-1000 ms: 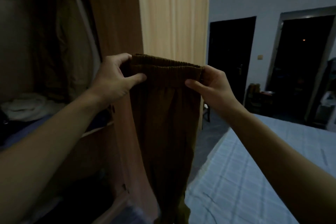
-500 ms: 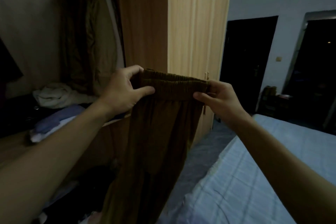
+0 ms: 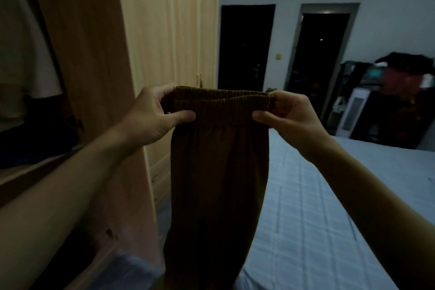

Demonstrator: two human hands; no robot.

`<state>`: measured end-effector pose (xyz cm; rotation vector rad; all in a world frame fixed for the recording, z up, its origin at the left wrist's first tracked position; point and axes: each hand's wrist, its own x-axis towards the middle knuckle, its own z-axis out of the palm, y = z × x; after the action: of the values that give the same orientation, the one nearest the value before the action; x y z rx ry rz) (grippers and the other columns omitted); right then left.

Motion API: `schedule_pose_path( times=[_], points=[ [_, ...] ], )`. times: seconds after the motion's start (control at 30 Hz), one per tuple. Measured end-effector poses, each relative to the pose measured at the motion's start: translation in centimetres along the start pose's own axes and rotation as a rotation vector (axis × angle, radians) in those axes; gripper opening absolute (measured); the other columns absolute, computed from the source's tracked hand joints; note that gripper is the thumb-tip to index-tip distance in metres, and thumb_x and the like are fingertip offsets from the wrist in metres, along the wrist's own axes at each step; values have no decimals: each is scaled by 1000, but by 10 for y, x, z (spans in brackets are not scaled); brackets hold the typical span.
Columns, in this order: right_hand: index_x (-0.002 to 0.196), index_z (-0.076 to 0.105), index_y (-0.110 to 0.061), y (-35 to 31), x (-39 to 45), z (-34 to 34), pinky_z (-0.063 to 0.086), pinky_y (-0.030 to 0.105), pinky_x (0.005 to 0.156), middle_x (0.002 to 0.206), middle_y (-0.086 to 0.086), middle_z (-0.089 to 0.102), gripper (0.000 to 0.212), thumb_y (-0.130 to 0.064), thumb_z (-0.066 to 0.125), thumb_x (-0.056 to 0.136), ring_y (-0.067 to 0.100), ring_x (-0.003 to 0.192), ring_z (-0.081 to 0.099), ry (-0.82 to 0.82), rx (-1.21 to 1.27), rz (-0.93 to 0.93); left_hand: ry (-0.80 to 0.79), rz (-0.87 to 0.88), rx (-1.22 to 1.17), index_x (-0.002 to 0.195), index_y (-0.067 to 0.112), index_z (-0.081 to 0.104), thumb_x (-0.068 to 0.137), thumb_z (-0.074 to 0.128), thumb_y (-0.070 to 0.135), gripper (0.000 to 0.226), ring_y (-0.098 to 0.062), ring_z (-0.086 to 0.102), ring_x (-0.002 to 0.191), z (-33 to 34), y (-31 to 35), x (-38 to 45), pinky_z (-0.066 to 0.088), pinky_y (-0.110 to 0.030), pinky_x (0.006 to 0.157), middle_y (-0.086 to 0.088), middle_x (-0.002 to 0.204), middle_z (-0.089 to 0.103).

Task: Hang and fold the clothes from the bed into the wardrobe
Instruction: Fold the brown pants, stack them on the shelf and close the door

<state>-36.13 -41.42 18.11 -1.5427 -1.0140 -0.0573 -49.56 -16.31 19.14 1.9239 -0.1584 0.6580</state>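
Note:
Brown corduroy trousers [image 3: 219, 172] hang straight down in front of me, held up by their elastic waistband. My left hand [image 3: 150, 117] pinches the waistband's left end, thumb in front and fingers behind. My right hand [image 3: 289, 115] pinches the right end the same way. The open wooden wardrobe [image 3: 89, 77] stands at the left, with a pale garment and dark clothes dimly seen inside. The bed [image 3: 329, 207], covered in a light blue quilted sheet, lies at the right under my right arm.
Closed pale wardrobe doors [image 3: 169, 42] stand behind the trousers. Two dark doorways [image 3: 244, 47] open in the far wall. A rack with dark and red clothes [image 3: 395, 92] stands at the far right beyond the bed. A narrow strip of floor runs between wardrobe and bed.
The view has swung right, away from the wardrobe's inside and toward the bed and far wall. Both hands keep their hold on the waistband, now slightly farther apart.

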Motion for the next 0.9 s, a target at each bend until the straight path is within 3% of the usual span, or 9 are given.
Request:
schedule_pose_path(
  times=[0.17, 0.47, 0.67, 0.83, 0.9],
  points=[
    [105, 70, -7, 26, -12, -69, 59, 33, 85, 98, 8, 76, 35, -18, 76, 73, 21, 96, 73, 96, 16, 24, -102, 2, 2, 112, 12, 68, 80, 75, 4, 33, -13, 70, 102, 70, -10, 44, 57, -24, 87, -2, 105, 75],
    [106, 70, -8, 91, -18, -193, 56, 22, 80, 101, 6, 75, 26, -10, 73, 80, 20, 98, 72, 152, 34, 27, -277, 28, -21, 107, 6, 67, 78, 75, 8, 31, -19, 71, 96, 188, -21, 125, 56, -21, 75, -10, 98, 72],
    [103, 71, -12, 116, -23, -247, 57, 22, 76, 98, 5, 75, 26, -17, 74, 78, 19, 94, 73, 169, -29, 89, -472, -40, -114, 99, 4, 67, 73, 77, 15, 30, -17, 69, 86, 234, -34, 166, 56, -21, 70, -3, 89, 70],
    [104, 72, -13, 139, -19, -281, 57, 23, 78, 100, 6, 75, 29, -19, 75, 76, 20, 96, 72, 184, -13, 133, -592, -66, -143, 100, -1, 64, 75, 81, 16, 35, -28, 63, 89, 264, -58, 207, 56, -32, 77, -26, 93, 59],
    [106, 72, -13, 154, -9, -291, 57, 23, 78, 102, 6, 75, 30, -17, 74, 77, 20, 98, 72, 193, -12, 155, -620, -64, -165, 98, 5, 67, 74, 82, 18, 31, -25, 65, 88, 277, -69, 227, 56, -31, 76, -17, 90, 62]
  ],
)
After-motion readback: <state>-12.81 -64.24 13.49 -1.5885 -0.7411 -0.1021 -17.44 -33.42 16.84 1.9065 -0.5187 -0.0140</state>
